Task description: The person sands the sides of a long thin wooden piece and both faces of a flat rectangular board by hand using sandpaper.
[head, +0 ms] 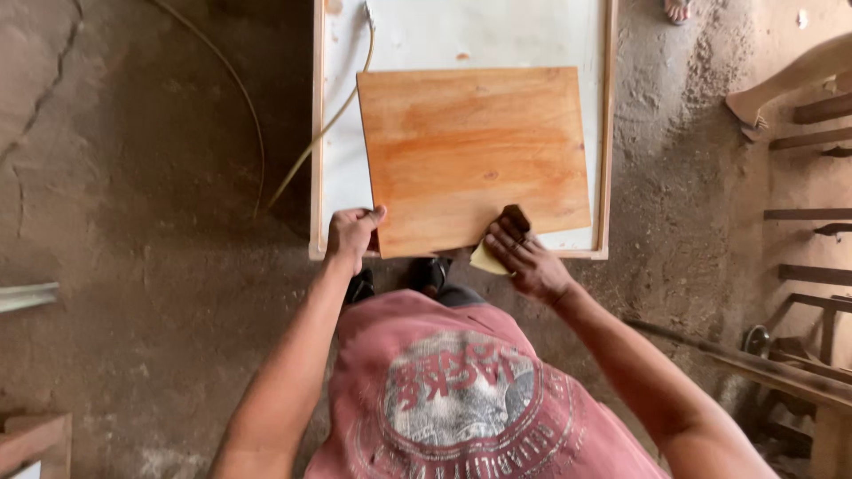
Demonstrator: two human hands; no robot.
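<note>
The orange-brown wooden board (pixel 475 155) lies on the white table (pixel 461 35); left hand (pixel 352 233) fingers clamp its near corner; right hand (pixel 524 257) fingers press folded sandpaper (pixel 486 259) at its near edge; best stroked evenly along the grain, board pinned firmly.

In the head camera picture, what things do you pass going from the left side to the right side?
Thin yellowish cord → left hand → orange-brown rectangular wooden board → right hand pressing folded yellow sandpaper → dark wooden slats on the dirt floor.

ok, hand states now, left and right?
Left hand: closed on the wooden board's near corner.
Right hand: pressing a sandpaper sheet onto the board's edge.
</note>
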